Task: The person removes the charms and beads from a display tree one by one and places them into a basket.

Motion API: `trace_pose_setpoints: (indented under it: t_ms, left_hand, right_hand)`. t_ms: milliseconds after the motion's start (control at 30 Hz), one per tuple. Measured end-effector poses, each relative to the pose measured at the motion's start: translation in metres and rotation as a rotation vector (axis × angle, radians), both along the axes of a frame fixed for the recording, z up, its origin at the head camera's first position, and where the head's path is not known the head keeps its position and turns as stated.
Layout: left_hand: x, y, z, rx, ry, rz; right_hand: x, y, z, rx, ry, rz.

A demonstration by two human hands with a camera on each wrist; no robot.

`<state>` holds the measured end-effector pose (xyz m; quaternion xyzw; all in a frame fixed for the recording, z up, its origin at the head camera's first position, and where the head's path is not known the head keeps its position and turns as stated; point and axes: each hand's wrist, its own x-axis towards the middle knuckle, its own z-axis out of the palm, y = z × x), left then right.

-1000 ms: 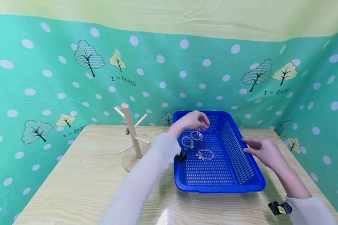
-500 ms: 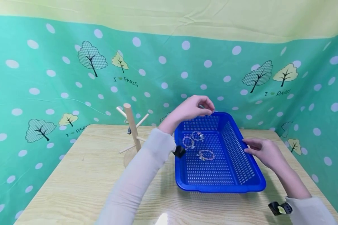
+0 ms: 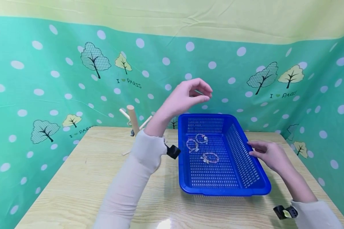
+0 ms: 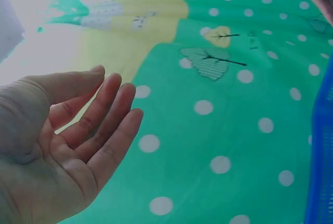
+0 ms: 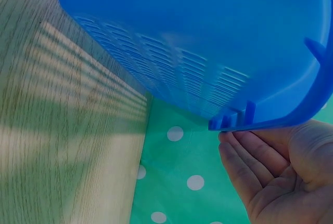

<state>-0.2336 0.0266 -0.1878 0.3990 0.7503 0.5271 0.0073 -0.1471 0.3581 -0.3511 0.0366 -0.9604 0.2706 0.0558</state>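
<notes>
My left hand (image 3: pixel 190 93) is raised in front of the curtain, above the back left corner of a blue plastic basket (image 3: pixel 222 191). Its fingers are loosely bent, and the left wrist view shows a bare palm with nothing in it. Inside the basket lie three beaded bracelets with small charms: one bracelet (image 3: pixel 201 138) at the back, a pink bracelet (image 3: pixel 188 145) beside it, and another pink bracelet (image 3: pixel 213 158) nearer the front. My right hand (image 3: pixel 268 155) holds the basket's right rim with thumb and fingertips; the rim hides part of the thumb in the right wrist view.
A wooden peg stand (image 3: pixel 132 119) is left of the basket, mostly behind my left forearm. A small dark charm (image 3: pixel 132 133) hangs on it. The wooden table (image 3: pixel 83 178) meets a green dotted curtain (image 3: pixel 160 73) at the back and sides.
My left hand has risen up and out of the basket area, its fingers spreading a little. The right hand, the basket and the three bracelets have stayed in place.
</notes>
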Motion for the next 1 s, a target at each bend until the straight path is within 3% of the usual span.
trace_pose_setpoints:
  t_ms: [533,767,1000]
  left_hand:
    - [0.03,-0.058,0.016,0.186,0.078,0.239]
    - [0.039,-0.089,0.013,0.267,0.128,0.347]
    - [0.046,-0.12,0.002,0.308,0.142,0.45]
  right_hand:
    - [0.0,0.001,0.0,-0.012,-0.01,-0.001]
    - [0.0,0.002,0.0,-0.011,-0.008,0.001]
    - [0.0,0.001,-0.001,-0.015,-0.011,0.0]
